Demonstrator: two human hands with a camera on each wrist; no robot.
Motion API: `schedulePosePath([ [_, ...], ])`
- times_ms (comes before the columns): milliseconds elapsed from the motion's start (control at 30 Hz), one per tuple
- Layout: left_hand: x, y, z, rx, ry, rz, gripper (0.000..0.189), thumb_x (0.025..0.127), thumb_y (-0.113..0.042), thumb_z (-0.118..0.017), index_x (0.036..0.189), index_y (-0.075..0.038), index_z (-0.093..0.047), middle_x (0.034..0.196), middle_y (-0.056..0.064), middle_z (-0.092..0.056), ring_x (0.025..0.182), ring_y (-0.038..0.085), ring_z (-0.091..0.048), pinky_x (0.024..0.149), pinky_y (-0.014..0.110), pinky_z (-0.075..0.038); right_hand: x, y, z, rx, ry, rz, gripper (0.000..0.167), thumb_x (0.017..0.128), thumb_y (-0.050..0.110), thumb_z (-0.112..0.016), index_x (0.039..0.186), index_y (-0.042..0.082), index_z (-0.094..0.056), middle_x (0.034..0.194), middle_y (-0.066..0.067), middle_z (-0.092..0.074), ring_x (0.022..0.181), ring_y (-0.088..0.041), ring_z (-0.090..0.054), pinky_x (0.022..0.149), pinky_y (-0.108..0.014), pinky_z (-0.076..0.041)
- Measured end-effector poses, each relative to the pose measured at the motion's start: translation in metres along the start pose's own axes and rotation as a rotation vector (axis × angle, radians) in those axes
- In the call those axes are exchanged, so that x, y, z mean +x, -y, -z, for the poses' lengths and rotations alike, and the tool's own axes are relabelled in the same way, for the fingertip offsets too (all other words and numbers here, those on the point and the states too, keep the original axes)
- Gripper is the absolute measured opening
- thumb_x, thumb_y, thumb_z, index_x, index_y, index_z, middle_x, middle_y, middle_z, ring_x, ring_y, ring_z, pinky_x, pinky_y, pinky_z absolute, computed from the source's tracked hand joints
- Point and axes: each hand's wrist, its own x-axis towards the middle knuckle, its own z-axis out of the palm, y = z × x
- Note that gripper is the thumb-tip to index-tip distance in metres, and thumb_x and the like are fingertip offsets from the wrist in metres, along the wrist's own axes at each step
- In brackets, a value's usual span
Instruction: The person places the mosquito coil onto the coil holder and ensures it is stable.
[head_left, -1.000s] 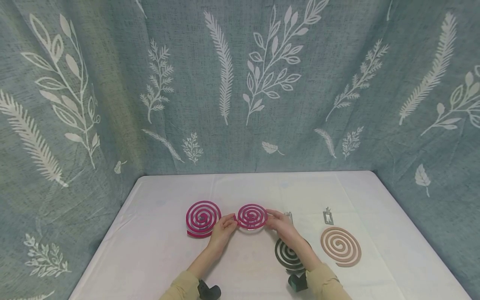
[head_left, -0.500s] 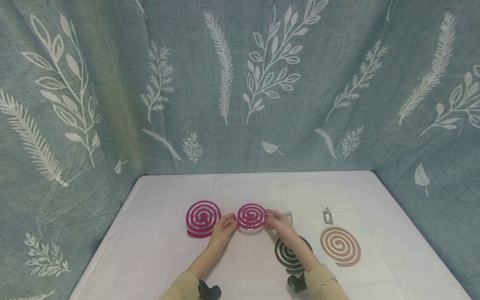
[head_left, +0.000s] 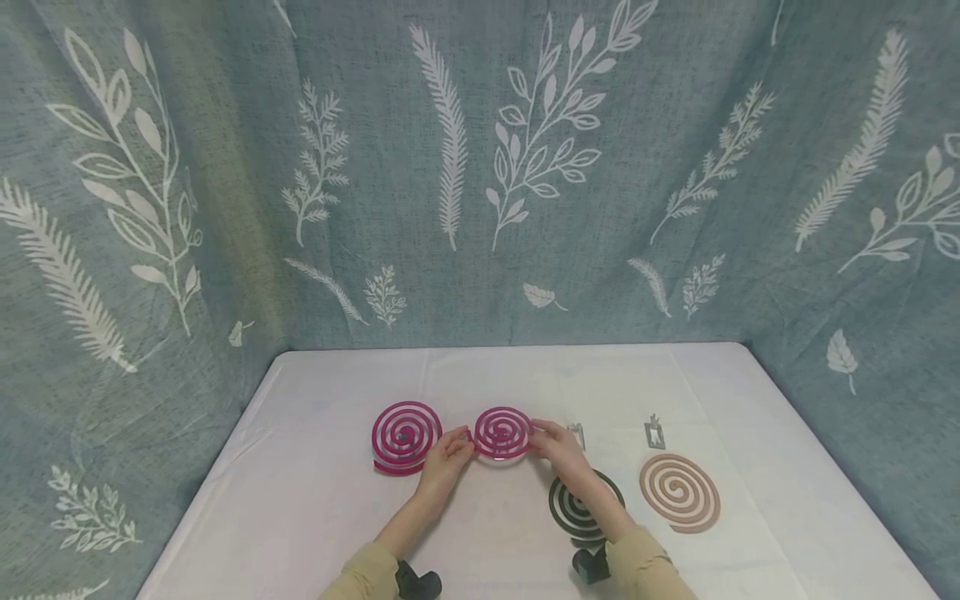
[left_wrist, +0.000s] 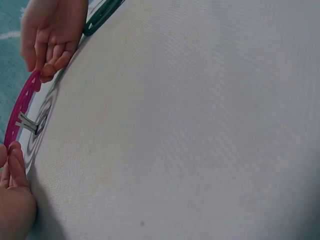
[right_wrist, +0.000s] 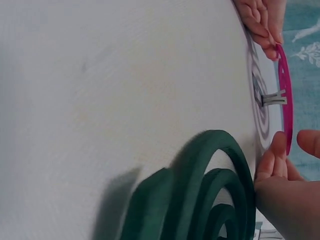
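Both hands hold a pink mosquito coil level above the white table. My left hand pinches its outer end at the left. On the right, my right hand holds the rim between thumb and fingers. Under the coil stands a small metal coil stand; its upright prongs meet the coil's underside, though the exact fit is too small to tell. Close by the left fingers lies a second pink mosquito coil, with a bit of metal visible at its centre.
A dark green mosquito coil lies partly under my right forearm. Farther right are a brown mosquito coil and a flat metal stand. Another metal stand sits just beyond my right hand. A patterned curtain borders the table.
Almost nothing differs. My right hand and the held coil's right rim have shifted very slightly left; the left hand keeps its place.
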Motion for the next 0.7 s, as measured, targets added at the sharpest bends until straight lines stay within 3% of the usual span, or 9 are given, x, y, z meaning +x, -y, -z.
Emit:
schedulePosePath([
  [267, -0.005, -0.002, -0.002, -0.013, 0.027, -0.002, 0.046, 0.094, -0.010, -0.054, 0.135, 0.006, -0.043, 0.104, 0.019, -0.067, 0.099, 0.026, -0.065, 0.102, 0.043, -0.044, -0.003, 0.000, 0.004, -0.025, 0.002, -0.007, 0.053, 0.094, 0.027, -0.051, 0.136, -0.005, -0.043, 0.131, -0.023, -0.054, 0.116, -0.036, -0.055, 0.101, -0.064, -0.036],
  [467, -0.007, -0.002, -0.002, -0.004, 0.041, 0.011, 0.048, 0.095, -0.009, -0.053, 0.138, 0.006, -0.039, 0.107, 0.019, -0.066, 0.103, 0.029, -0.064, 0.102, 0.042, -0.045, -0.005, 0.002, 0.006, -0.015, 0.007, -0.025, 0.057, 0.096, 0.030, -0.049, 0.136, -0.008, -0.040, 0.131, -0.026, -0.053, 0.118, -0.040, -0.052, 0.102, -0.066, -0.032],
  [700, -0.011, -0.001, 0.001, 0.002, 0.025, 0.001, 0.049, 0.095, -0.011, -0.054, 0.138, 0.006, -0.040, 0.108, 0.020, -0.066, 0.103, 0.030, -0.064, 0.101, 0.043, -0.046, -0.005, 0.004, 0.003, 0.025, 0.008, -0.020, 0.060, 0.095, 0.025, -0.049, 0.137, -0.015, -0.033, 0.135, -0.031, -0.046, 0.125, -0.041, -0.047, 0.106, -0.051, -0.038],
])
